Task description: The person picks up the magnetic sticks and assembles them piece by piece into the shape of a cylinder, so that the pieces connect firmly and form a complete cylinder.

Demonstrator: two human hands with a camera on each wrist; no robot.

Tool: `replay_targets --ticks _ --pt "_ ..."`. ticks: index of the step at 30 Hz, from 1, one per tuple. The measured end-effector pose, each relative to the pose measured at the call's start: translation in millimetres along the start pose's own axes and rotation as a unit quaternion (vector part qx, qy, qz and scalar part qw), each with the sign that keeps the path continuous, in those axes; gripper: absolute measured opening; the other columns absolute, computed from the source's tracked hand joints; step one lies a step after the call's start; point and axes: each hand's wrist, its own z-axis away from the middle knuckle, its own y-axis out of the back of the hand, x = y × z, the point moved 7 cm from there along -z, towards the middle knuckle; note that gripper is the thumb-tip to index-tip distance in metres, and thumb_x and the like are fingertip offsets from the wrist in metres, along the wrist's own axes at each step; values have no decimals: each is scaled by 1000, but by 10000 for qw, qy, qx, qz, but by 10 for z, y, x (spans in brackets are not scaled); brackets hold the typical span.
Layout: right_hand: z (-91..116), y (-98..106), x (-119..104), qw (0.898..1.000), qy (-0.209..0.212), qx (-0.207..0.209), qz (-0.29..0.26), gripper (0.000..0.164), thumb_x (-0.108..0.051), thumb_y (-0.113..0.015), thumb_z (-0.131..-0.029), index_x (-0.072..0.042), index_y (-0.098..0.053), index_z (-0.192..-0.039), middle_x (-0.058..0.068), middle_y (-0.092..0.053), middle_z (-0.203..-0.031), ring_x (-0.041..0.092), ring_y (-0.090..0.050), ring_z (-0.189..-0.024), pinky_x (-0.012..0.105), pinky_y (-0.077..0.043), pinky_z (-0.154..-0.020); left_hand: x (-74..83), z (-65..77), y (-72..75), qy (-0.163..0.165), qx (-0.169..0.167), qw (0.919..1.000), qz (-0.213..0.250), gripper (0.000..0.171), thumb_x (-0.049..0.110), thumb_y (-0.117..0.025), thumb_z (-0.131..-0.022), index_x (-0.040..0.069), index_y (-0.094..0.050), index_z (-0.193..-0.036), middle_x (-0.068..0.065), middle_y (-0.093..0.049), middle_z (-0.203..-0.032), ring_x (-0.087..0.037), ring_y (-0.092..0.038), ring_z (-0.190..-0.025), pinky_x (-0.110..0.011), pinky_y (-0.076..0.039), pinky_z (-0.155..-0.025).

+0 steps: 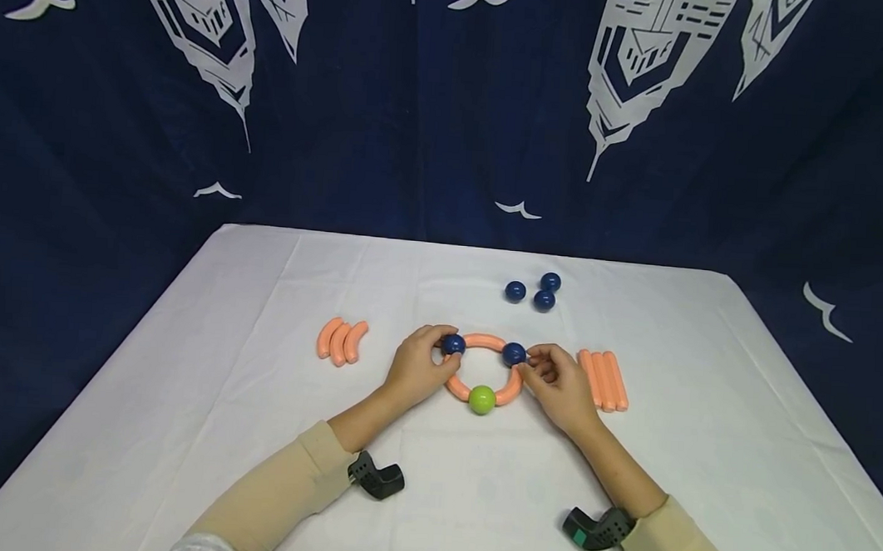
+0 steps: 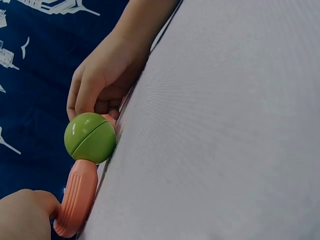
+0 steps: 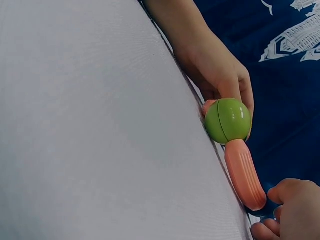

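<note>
Head view: on the desk [image 1: 467,493], the ball-and-rod ring [image 1: 456,387] lies between the left hand [image 1: 416,366] and right hand [image 1: 564,390], its far curved orange rod [image 1: 485,342] running left to right; fingers curled, each pinches its nearer ball, the left blue ball [image 1: 454,344] and right blue ball [image 1: 514,354].

Bears on white cloth-covered tabletop [image 1: 474,510] three loose navy balls [image 1: 544,301], curved salmon rods [image 1: 339,343], straight salmon rods [image 1: 606,382], multicoloured ball-and-rod ring [image 1: 485,341].
</note>
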Motion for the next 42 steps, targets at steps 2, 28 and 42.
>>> replay_targets --ticks 2,28,42 --pt "-5 3 -8 10000 4 -23 22 22 -5 -70 -87 4 -64 -105 11 -64 -90 17 -56 -77 19 -46 -67 -2 -4 10 50 21 10000 -13 37 13 -71 -84 3 -65 -119 -9 -65 -105 -22 -63 -95 -38 -50 -85" --pt "-109 418 -118 9986 -423 151 282 21 -11 -64 -92 4 -66 -107 13 -67 -91 6 -57 -79 14 -43 -68 -38 -20 -7 192 -3 9997 -121 37 15 -69 -86 4 -63 -121 -10 -63 -105 -26 -58 -98 -40 -47 -85" --pt "25 903 67 9934 -809 288 763 26 -18 -59 -97 3 -65 -110 15 -66 -94 3 -56 -78 14 -43 -67 -33 -14 0 180 -33 9996 -194 38 16 -68 -86 4 -62 -122 -10 -63 -107 -26 -57 -99 -40 -47 -85"
